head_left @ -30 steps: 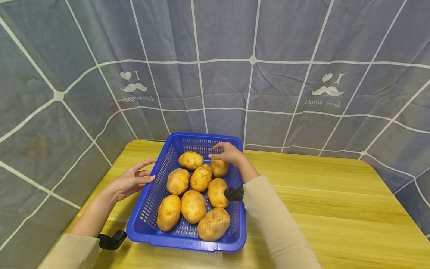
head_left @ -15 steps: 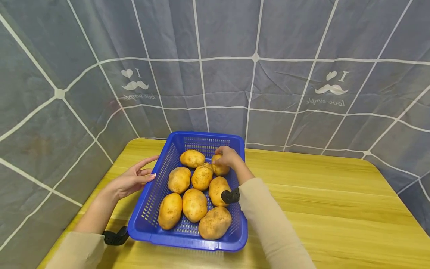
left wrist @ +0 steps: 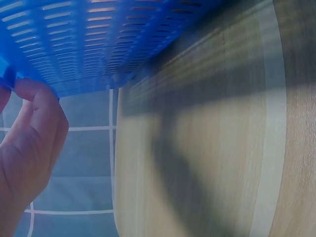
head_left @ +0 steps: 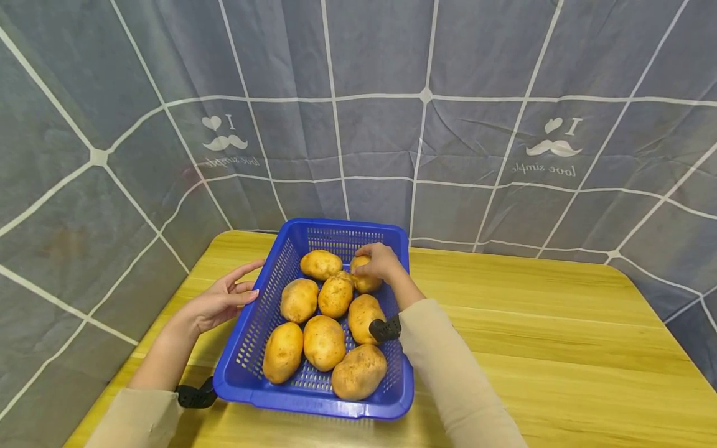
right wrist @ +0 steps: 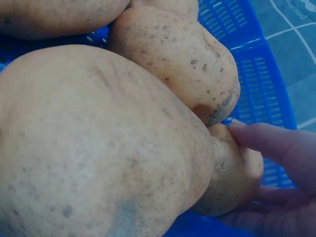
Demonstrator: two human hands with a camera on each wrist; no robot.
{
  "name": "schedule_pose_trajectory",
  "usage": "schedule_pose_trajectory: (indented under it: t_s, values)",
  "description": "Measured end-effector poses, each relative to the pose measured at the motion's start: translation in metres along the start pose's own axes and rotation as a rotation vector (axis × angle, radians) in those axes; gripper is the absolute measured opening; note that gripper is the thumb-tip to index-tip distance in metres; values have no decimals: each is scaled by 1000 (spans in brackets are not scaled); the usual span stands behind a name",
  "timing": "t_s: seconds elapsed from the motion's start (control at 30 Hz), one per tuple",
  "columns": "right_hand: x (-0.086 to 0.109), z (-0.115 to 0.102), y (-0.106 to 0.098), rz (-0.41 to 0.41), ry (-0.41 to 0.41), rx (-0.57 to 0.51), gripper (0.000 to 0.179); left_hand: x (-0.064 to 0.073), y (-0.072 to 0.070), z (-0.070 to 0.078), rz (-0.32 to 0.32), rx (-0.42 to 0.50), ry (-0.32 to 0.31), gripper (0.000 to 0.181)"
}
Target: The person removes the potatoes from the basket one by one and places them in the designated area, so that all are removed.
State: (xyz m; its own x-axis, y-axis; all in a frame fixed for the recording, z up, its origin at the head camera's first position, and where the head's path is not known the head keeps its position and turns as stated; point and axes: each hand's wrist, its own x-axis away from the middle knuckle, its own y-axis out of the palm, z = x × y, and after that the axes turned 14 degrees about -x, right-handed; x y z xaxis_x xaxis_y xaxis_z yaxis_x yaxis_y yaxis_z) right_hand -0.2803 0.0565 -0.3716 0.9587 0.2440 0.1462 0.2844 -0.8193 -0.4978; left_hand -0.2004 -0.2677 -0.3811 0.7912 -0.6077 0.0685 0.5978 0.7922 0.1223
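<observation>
A blue perforated plastic basket (head_left: 330,406) holds several yellow-brown potatoes, some with dark soil marks. My right hand (head_left: 382,262) reaches in at the back right and grips a potato (head_left: 366,284). In the right wrist view, the thumb and fingers lie on two sides of that potato (right wrist: 232,182), partly hidden behind a large near potato (right wrist: 94,143). Just left of the gripped one lies a potato (head_left: 336,295) with rough soil patches. At the basket's left rim, my left hand (head_left: 215,305) pinches the edge; the left wrist view shows its bent fingers (left wrist: 42,111) there.
The basket stands on a yellow wood-grain table (head_left: 538,336), which extends to the right. A grey curtain (head_left: 375,143) with white grid lines hangs behind and at the left. Black wrist straps (head_left: 197,395) show at both sleeves.
My right hand has lowered onto the back-right potato and closed its fingers round it. The soil-marked potato beside it has shifted slightly. My left hand stays at the rim.
</observation>
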Motion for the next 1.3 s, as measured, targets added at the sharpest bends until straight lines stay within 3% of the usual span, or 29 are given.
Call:
schedule_pose_trajectory:
  t_s: [0.3, 0.77, 1.1, 1.3]
  values:
    - [-4, -3, -5, 22, -89, 21, 42, 0, -1, 0, -10, 20, 8, 58]
    - [-6, -4, -16, 10, -153, -83, 44, -5, -1, 0, -63, 61, 42, 55]
    - [-1, -6, -21, -16, -172, -227, 44, 0, 2, 1, 15, -73, 2, 61]
    - [4, -8, -27, -56, -200, -299, 44, 1, 2, 2, 25, -77, -13, 65]
